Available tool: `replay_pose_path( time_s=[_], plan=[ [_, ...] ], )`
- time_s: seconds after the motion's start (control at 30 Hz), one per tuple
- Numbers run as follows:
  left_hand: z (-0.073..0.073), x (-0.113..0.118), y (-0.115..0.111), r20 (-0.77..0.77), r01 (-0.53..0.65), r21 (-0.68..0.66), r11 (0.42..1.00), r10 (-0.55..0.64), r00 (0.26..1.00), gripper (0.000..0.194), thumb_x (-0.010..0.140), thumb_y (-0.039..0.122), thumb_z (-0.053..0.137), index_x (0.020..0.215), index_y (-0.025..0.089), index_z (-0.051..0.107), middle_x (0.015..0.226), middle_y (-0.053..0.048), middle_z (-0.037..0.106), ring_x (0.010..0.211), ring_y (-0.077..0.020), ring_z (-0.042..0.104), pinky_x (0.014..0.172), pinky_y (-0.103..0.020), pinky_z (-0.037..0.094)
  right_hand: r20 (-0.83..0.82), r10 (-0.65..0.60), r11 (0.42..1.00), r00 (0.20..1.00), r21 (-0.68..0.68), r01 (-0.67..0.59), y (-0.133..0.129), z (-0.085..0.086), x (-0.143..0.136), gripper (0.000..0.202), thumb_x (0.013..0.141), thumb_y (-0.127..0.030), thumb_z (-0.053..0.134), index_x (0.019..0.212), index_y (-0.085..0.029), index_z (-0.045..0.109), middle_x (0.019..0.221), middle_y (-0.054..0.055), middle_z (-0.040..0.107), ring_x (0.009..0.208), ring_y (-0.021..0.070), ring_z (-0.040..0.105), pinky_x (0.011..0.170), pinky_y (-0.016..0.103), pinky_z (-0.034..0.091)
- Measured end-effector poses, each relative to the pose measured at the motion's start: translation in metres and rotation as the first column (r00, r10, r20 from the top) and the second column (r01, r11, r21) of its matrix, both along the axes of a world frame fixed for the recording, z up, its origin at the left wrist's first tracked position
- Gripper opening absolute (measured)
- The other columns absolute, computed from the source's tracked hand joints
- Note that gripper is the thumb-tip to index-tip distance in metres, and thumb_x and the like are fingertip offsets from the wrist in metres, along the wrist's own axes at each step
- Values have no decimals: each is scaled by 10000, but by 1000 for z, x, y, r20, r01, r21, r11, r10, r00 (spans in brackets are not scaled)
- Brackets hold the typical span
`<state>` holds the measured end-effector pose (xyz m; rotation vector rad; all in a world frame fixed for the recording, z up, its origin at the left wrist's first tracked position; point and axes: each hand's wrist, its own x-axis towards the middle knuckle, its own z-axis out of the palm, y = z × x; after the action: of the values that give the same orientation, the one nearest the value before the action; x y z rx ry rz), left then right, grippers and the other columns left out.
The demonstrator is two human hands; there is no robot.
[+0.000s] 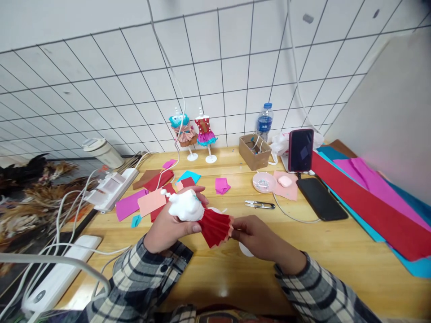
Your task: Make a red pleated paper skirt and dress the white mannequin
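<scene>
My left hand [171,226] is wrapped round a small white dress form [185,205], which lies tilted on its side with its knobbed neck to the left. A red pleated crepe-paper skirt [215,225] with a pale pink hem fans out from its waist toward the right. At that hem, the fingers of my right hand [257,235] are pinched on the skirt's edge. Below my right hand shows part of a white round base [245,250]; its link to the dress form is hidden. Thread snips [259,204] lie just beyond my right hand.
Two dressed mini dress forms [185,130] [206,130] stand by the tiled wall. Nearby are a cardboard box [255,157], a water bottle [265,121], a pink bead dish [263,188] and phones [321,197]. Paper pieces [131,204], long strips [367,202] and power strips [63,273] flank my arms.
</scene>
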<state>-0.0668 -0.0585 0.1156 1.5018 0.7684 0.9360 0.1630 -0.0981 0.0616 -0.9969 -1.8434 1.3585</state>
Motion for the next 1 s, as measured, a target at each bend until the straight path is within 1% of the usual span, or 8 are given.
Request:
replay_pose_path(
  time_s=[0.2, 0.33, 0.47, 0.57, 0.67, 0.8, 0.9, 1.0],
  plan=[
    [-9, 2, 7, 91, -56, -67, 996, 62, 994, 780, 587, 438, 873, 1253, 176, 563, 893, -46, 663, 821, -169, 632, 739, -256, 518, -19, -100, 995, 995, -20, 99, -2, -4, -5, 265, 908, -291, 503, 812, -190, 729, 798, 23, 721, 765, 173, 631, 702, 267, 445],
    [-11, 0, 9, 121, -114, -124, 986, 129, 984, 664, 708, 422, 803, 1286, 238, 534, 1142, -78, 633, 928, -158, 640, 859, -278, 516, -97, -250, 966, 963, -95, 241, 3, -16, -9, 235, 877, -332, 537, 853, -194, 726, 856, 33, 735, 826, 187, 644, 722, 275, 462],
    [-14, -5, 11, -58, -193, -131, 972, 187, 981, 589, 823, 387, 696, 1342, 210, 481, 1229, -134, 608, 1062, -210, 619, 907, -338, 515, -189, -435, 900, 881, -130, 416, 23, -34, -5, 217, 813, -294, 523, 837, -174, 701, 787, 28, 718, 696, 172, 615, 634, 264, 449],
    [-25, -11, 17, -231, -196, -30, 980, 184, 955, 563, 828, 409, 673, 1318, 198, 492, 1207, -132, 627, 1098, -237, 610, 932, -396, 518, -114, -553, 832, 825, -22, 555, 41, -45, 4, 223, 757, -220, 491, 836, -175, 695, 722, 11, 695, 640, 163, 578, 595, 253, 421],
    [-47, -18, 28, -488, -173, 226, 958, 266, 831, 518, 816, 468, 648, 1256, 207, 561, 1194, -119, 651, 1063, -263, 624, 938, -457, 514, -70, -634, 769, 770, 44, 638, 53, -52, 10, 266, 752, -199, 461, 877, -171, 694, 748, 21, 708, 650, 171, 581, 590, 254, 414],
    [-87, -28, 47, -702, 5, 490, 871, 392, 595, 322, 854, 405, 552, 1045, 202, 715, 1110, -116, 700, 1041, -284, 632, 967, -478, 488, -65, -692, 713, 719, 92, 695, 62, -58, 9, 276, 784, -220, 451, 924, -159, 681, 809, 51, 726, 704, 194, 607, 631, 274, 425],
    [-110, -34, 56, -741, 88, 556, 826, 445, 503, 316, 866, 355, 521, 1051, 201, 726, 1136, -120, 703, 1079, -289, 630, 977, -462, 487, -65, -716, 687, 696, 112, 718, 65, -56, 4, 267, 806, -241, 448, 920, -163, 676, 806, 56, 727, 695, 197, 604, 630, 279, 423],
    [-119, -37, 59, -764, 126, 564, 816, 458, 454, 309, 871, 334, 512, 1047, 204, 730, 1129, -114, 710, 1058, -291, 642, 948, -457, 501, -80, -710, 692, 700, 105, 714, 67, -51, -3, 257, 814, -263, 460, 916, -174, 677, 786, 46, 724, 679, 192, 599, 609, 269, 424]
  ],
)
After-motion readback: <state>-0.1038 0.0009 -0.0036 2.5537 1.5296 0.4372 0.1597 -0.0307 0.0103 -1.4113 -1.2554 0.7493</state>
